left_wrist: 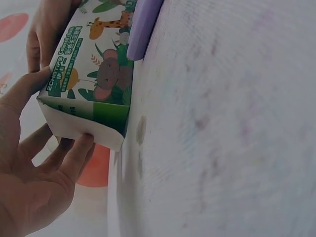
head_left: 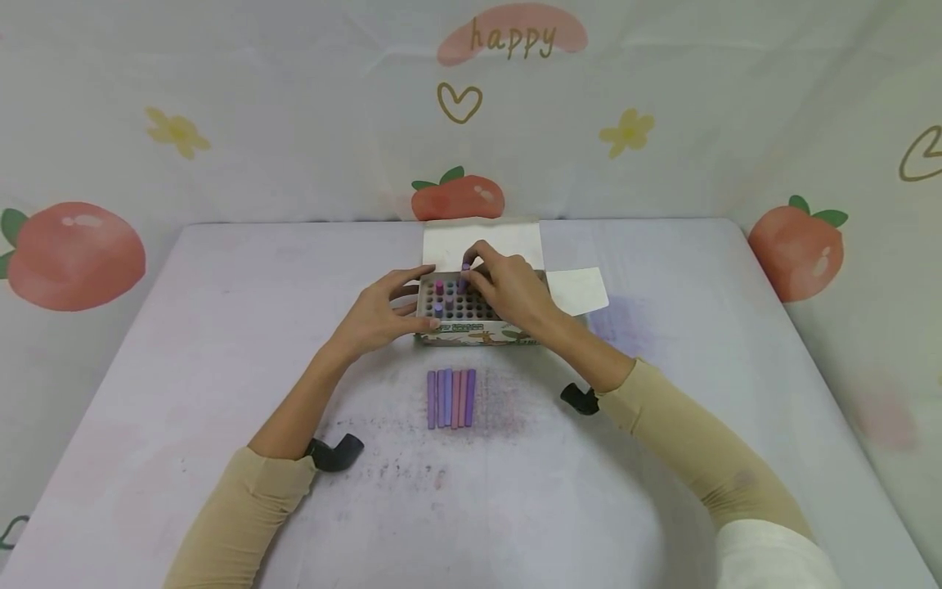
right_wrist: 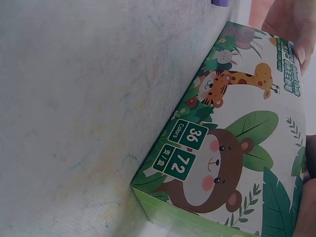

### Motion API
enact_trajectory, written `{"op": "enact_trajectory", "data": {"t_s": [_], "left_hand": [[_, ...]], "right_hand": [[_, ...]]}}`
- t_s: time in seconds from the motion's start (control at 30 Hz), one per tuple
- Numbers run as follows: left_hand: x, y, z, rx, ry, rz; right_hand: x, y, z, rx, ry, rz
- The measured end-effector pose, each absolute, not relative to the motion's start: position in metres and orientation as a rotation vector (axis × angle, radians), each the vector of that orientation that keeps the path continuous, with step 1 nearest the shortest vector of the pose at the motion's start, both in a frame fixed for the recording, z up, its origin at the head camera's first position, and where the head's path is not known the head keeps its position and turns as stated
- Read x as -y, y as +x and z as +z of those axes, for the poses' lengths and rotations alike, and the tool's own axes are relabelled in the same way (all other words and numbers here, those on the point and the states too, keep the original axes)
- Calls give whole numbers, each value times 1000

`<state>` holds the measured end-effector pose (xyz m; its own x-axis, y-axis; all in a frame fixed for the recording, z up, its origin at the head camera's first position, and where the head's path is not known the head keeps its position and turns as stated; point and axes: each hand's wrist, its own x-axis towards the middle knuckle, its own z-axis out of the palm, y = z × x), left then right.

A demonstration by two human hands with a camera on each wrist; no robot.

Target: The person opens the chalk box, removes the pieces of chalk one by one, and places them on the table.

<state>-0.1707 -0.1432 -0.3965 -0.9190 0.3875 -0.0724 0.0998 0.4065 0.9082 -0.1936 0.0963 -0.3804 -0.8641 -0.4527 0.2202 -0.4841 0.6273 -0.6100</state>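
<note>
A cardboard chalk box (head_left: 478,334) printed with animals stands with its lid raised, showing a grid of holes with a few coloured chalks in it. Over the grid, my right hand (head_left: 515,290) pinches an upright purple chalk (head_left: 464,278) between thumb and fingers. The chalk's lower end is at the holes; how deep it sits I cannot tell. My left hand (head_left: 379,311) holds the box's left end, thumb at the front edge and fingers along the side flap (left_wrist: 74,126). In front of the box, several purple and pink chalks (head_left: 450,399) lie side by side.
The raised white lid (head_left: 482,241) is behind the grid, and a side flap (head_left: 577,290) sticks out at the right. Chalk smudges mark the white table cover (head_left: 294,523). A printed cloth (head_left: 309,123) hangs at the back. Black wrist mounts (head_left: 338,454) show below the wrists.
</note>
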Motion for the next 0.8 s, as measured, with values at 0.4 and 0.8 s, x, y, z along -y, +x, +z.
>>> {"op": "enact_trajectory", "data": {"t_s": [0.4, 0.8], "left_hand": [[144, -172, -398, -2379, 440, 1533], [143, -172, -395, -2391, 429, 1499]], "right_hand": [[-98, -191, -380, 2708, 803, 1166], [-107, -183, -372, 2533, 678, 1803]]}}
